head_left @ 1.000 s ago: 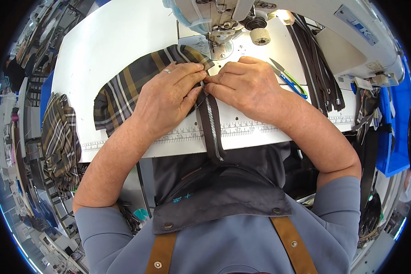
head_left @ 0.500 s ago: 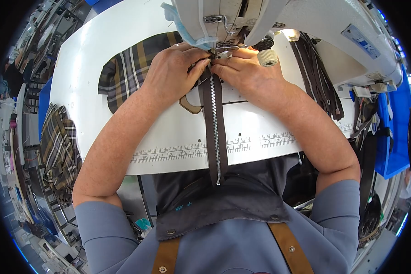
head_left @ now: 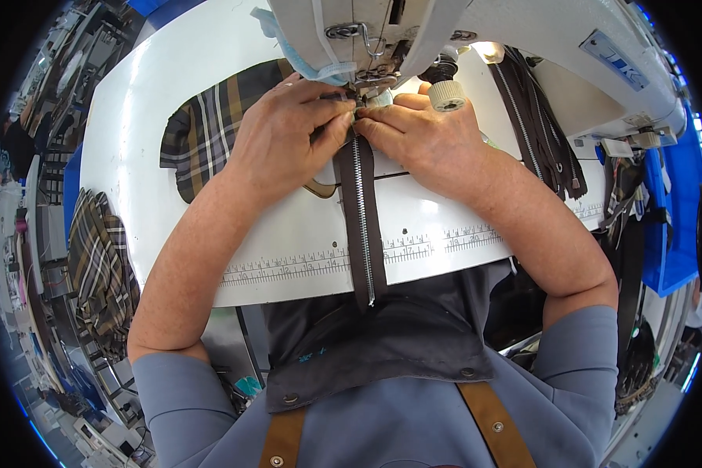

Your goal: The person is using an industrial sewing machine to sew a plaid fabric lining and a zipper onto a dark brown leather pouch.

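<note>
Brown metal zipper (head_left: 359,210) at sewing machine (head_left: 522,43)

My left hand (head_left: 285,129) pinches its far end, thumb to forefinger; right hand (head_left: 437,140) fingertips meet there, can't tell if clamped. Tail crosses table (head_left: 288,226) edge. Best: tape flat, plaid fabric (head_left: 207,132) smooth, fingertips clear of stitching area.

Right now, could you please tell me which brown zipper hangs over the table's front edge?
The single zipper extending from the left hand and right hand; the other zippers lie bunched toward the right of the table.
</note>
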A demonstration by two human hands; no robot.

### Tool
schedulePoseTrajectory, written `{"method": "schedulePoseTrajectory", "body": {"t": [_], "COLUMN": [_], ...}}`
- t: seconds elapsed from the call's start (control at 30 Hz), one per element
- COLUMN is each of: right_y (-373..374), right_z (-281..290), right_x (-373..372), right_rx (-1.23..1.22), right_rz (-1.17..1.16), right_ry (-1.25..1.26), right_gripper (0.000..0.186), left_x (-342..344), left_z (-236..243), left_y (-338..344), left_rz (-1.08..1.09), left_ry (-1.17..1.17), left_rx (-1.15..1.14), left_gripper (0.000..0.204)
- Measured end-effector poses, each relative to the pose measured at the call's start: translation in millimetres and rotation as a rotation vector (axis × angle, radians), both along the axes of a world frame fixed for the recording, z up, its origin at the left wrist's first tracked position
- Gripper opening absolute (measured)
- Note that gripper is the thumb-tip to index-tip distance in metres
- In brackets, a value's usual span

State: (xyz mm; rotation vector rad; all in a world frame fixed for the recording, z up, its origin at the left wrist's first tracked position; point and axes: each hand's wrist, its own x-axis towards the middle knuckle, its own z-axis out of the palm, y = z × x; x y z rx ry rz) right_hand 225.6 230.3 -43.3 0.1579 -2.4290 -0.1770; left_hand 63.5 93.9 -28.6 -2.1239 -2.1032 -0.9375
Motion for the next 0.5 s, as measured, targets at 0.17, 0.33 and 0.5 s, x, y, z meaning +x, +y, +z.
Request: {"method": "schedulePoseTrajectory", "body": {"t": [0.17,0.33,0.5], "right_y": [0,-1,30], "right_z": [2,17,73], "right_x": [0,4,71], "right_rx": [0.000,-0.055,-0.321], "right_rz": [-0.002,-0.024,-0.028], "right_ry": [-0.013,-0.186,-0.094], "right_gripper": [0.013,0.011,0.009], "left_x": [13,17,16], "left_z": [3,-2,-5], "left_y": [-13,-10,-10], "left_rz": [-0.046,-0.014,-0.015], "left_ry": [0.130,0.106,0.136], "left_rx": [-0.064,-0.061,-0.041], "left_gripper": [0.045,0.042,0.039]}}
